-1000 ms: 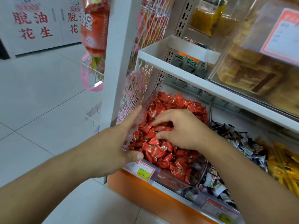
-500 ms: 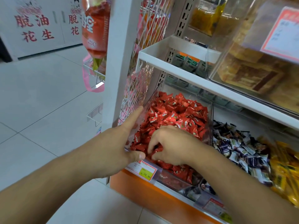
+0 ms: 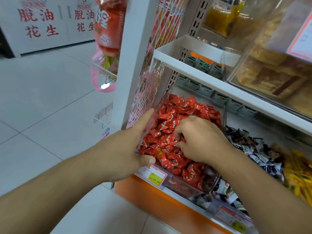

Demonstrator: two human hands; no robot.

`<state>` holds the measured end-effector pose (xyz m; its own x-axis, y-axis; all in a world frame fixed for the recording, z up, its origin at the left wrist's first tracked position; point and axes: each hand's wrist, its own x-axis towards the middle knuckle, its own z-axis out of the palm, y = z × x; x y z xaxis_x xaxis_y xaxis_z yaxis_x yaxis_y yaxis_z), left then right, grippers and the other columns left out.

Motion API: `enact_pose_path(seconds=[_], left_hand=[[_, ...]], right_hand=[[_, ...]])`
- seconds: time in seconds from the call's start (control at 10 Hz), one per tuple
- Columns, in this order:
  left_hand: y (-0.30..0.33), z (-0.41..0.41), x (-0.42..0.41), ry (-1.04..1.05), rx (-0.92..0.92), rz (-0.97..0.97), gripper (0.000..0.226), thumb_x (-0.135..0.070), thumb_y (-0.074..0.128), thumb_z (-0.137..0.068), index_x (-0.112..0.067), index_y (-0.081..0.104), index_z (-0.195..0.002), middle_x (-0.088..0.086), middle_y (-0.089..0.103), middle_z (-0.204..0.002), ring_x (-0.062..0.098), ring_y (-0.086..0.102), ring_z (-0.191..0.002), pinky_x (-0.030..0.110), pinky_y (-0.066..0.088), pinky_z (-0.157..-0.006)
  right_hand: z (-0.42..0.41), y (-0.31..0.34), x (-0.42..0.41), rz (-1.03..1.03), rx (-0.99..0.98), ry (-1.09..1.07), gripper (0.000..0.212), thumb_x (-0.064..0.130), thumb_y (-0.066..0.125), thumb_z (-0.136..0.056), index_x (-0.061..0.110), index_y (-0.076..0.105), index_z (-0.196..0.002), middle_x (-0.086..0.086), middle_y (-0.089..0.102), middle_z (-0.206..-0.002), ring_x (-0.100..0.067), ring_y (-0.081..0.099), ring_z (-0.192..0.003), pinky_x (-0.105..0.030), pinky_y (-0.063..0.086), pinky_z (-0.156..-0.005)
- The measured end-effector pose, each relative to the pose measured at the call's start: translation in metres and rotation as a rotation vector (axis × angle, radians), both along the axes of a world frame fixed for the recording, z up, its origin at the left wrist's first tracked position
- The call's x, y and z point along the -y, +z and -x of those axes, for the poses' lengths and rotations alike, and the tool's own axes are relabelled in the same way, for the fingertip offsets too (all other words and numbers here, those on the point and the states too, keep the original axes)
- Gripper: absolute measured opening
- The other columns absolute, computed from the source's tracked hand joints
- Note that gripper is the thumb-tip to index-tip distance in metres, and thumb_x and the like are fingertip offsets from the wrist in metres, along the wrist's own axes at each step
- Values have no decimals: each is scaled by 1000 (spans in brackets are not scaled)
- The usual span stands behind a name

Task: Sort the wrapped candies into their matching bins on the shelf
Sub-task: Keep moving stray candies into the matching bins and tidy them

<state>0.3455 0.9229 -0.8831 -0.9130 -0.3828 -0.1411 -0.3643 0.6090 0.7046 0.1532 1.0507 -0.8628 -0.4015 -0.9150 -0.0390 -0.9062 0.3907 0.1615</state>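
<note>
— Candies (image 3: pixel 170 132), the red ones: where are they?
— Heaped in the clear bin (image 3: pixel 185 186), under and around the right hand (image 3: pixel 199 141), whose fingers curl down into the pile. Whether they pinch one I cannot tell.
— And the left hand (image 3: pixel 128 149)?
— Index finger straight along the bin's outer wall, thumb hooked over the front corner, gripping it.
— How should the rummaging go?
— Keep the bin braced, rake gently, lift only strays; I'd guess hard digging could spill wrappers over the front lip.
— Next bin over?
— Just past the right wrist, black-and-white sweets (image 3: pixel 253 149); beyond them, yellow packets (image 3: pixel 297 168).
</note>
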Motion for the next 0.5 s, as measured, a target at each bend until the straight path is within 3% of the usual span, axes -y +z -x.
enact_pose_path(seconds=[0.1,0.2,0.3,0.4,0.5], left_hand=[[1,1,-1,1,-6,8,116,-44,75,-90,-67,-26,-143,-17,42,-158,16,58,-126,36,47,-106],[0,2,-1,-1,11,24,116,-45,75,-90,-65,-26,-144,-15,44,-157,15,60,-121,35,49,-103],[1,2,-1,10,11,35,116,-44,75,-89,-64,-24,-146,-14,47,-154,13,61,-116,32,49,-100],[-3,1,-2,44,24,53,111,-48,76,-86,-60,-11,-152,-18,55,-142,9,63,-106,33,52,-93],[-9,1,-3,112,-9,146,101,-55,77,-80,-52,9,-156,-19,65,-129,1,63,-98,29,52,-80]], right_hand=[[-6,2,2,-51,-22,97,34,46,79,-85,38,69,-117,18,61,-117,-15,50,-114,-36,42,-101],[-20,2,11,35,194,186,33,38,81,-85,37,71,-117,20,62,-118,-9,53,-114,-35,46,-103],[-35,-13,19,25,493,129,16,18,74,-88,30,78,-99,12,72,-94,-4,67,-87,-31,58,-83],[-28,-30,16,8,499,32,11,16,74,-89,26,77,-88,8,72,-76,-6,67,-71,-33,60,-73],[-11,-32,11,9,426,-70,10,22,82,-84,27,74,-82,11,70,-72,-7,68,-70,-36,62,-72]])
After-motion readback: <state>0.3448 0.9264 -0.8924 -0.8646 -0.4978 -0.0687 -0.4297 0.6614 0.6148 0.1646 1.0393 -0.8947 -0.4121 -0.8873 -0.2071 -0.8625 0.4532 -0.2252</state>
